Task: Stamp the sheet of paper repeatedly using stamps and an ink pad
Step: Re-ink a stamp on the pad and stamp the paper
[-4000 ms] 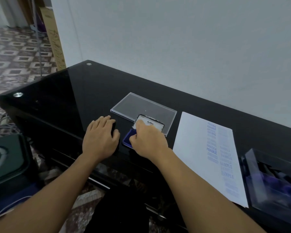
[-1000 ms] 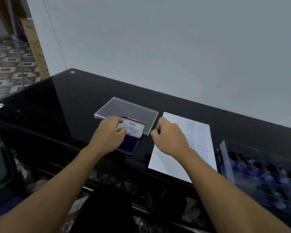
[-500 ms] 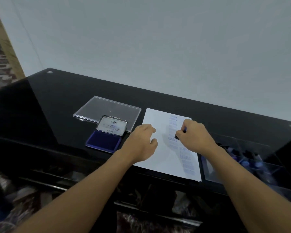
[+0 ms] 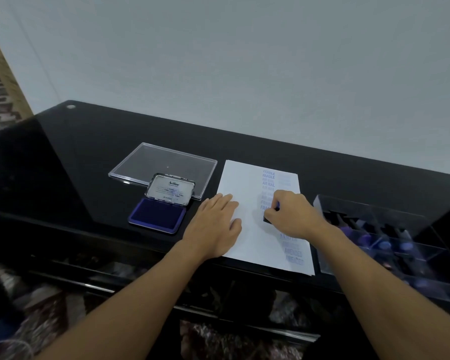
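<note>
A white sheet of paper [image 4: 247, 229] lies on the black glass table, with columns of blue stamped words down its right half. My right hand [image 4: 292, 216] grips a small dark stamp [image 4: 267, 220] and presses it down on the sheet in the left column. My left hand [image 4: 214, 226] lies flat, fingers straight, on the sheet's left edge. Left of the paper sits the open ink pad [image 4: 157, 215] with its blue pad showing and its lid [image 4: 170, 189] standing up.
A clear plastic lid [image 4: 164, 165] lies flat behind the ink pad. A clear compartment box [image 4: 390, 242] holding several blue-handled stamps stands at the right of the paper. The table's front edge [image 4: 114, 255] runs just below my wrists.
My left hand left the ink pad and came to rest flat on the paper. My right hand carried the stamp from the pad over to the sheet and lowered it onto the left column.
</note>
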### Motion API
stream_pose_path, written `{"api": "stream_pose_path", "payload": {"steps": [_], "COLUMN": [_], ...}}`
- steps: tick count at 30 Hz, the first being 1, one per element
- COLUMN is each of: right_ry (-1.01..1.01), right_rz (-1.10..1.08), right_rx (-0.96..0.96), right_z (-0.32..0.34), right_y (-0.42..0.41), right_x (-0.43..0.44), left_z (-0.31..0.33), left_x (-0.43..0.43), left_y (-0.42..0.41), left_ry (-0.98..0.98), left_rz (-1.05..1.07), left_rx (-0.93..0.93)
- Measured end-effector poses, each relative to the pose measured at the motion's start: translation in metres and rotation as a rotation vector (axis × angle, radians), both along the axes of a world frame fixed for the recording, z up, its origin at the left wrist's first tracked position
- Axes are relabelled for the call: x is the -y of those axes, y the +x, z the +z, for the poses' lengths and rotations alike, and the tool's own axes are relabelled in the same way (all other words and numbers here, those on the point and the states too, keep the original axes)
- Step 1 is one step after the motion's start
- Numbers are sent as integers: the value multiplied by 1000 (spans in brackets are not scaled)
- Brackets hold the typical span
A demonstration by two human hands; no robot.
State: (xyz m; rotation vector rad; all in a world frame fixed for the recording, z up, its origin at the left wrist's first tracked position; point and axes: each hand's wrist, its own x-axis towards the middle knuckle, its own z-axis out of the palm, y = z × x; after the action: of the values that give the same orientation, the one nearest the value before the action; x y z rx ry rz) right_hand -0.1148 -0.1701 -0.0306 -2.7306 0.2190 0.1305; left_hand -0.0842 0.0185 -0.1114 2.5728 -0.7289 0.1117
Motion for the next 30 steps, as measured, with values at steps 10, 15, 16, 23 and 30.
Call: {"api": "stream_pose_path", "payload": {"steps": [10, 15, 16, 23, 30], "right_ry": [-49, -51, -48, -65, -146], "right_rz": [43, 30, 23, -48, -90], "right_rx": [-26, -39, -29, 93, 162], "right_z": [-3, -10, -13, -30, -36], "right_y": [2, 1, 1, -4, -6], "right_x": [-3, -7, -9, -17, -22], "left_z": [-1, -2, -3, -3, -3], "left_x": [0, -1, -1, 1, 2], "left_y": [-1, -1, -1, -1, -2], "left_ry": [7, 6, 8, 23, 45], "left_rz": [5, 7, 6, 19, 27], "left_rx": [1, 6, 7, 11, 17]}}
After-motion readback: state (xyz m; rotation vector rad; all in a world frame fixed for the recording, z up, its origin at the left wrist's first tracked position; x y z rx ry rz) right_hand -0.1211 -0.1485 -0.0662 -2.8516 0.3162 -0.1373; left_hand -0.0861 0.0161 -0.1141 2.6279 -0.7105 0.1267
